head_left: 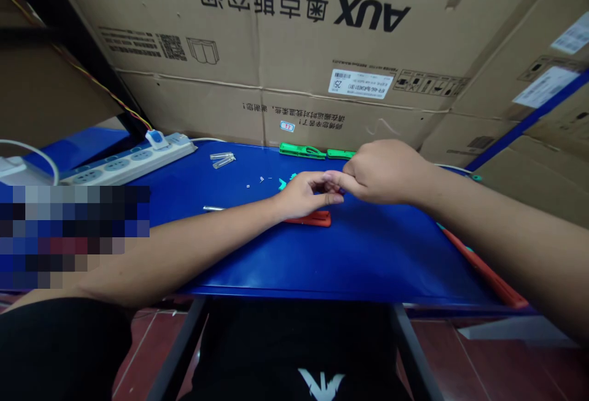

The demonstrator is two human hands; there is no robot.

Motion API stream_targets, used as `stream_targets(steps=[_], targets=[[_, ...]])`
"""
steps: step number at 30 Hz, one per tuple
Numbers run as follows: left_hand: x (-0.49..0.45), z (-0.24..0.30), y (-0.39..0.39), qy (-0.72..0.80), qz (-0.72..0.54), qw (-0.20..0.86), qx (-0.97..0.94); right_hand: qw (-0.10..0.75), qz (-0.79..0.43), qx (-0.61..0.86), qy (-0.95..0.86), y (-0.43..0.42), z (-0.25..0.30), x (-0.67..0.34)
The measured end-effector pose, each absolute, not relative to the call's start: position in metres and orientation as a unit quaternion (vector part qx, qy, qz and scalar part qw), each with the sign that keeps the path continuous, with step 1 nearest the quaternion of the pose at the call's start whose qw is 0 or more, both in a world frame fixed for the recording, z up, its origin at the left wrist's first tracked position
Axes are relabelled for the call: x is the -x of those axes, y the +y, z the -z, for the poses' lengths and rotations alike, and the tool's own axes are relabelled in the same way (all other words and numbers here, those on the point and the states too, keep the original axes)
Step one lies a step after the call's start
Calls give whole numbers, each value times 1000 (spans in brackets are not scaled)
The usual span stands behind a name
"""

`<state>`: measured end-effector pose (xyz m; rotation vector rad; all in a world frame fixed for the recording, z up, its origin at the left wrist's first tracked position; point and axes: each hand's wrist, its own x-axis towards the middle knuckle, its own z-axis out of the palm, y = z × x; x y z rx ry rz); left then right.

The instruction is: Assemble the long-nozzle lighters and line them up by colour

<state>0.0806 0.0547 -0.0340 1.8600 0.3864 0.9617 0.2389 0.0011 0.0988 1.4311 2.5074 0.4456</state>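
Note:
My left hand (304,194) and my right hand (386,171) meet over the middle of the blue table (368,254). The fingers of both are pinched together at the tips. Whatever lies between them is too small or hidden to make out. Just under my left hand is an orange-red plastic casing (319,218), partly covered by it. Small teal pieces (282,184) lie beside that hand's knuckles. Beyond my hands, a long green plastic part (301,151) rests near the cardboard, with a second green part (338,154) partly behind my right hand.
Clear plastic pieces (223,159) and a thin metal strip (212,208) lie to the left. A white power strip (133,159) with a plug stands at the back left. Large cardboard (294,51) walls the back. Another orange-red part (490,269) sits at the right edge.

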Motion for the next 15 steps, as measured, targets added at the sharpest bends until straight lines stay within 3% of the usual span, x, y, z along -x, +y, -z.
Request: stream_targets(steps=[4,6,11,15], targets=[[-77,28,57,155,-375,412,-816,51,-29,-387,920,3,-104,-254],[-77,26,57,142,-357,434,-814,36,-5,-355,934,4,-105,-259],[-78,33,60,115,-374,567,-725,102,-123,-401,902,-3,-102,-245],[-78,40,67,80,-417,577,-698,138,-176,-467,856,-7,-102,-231]])
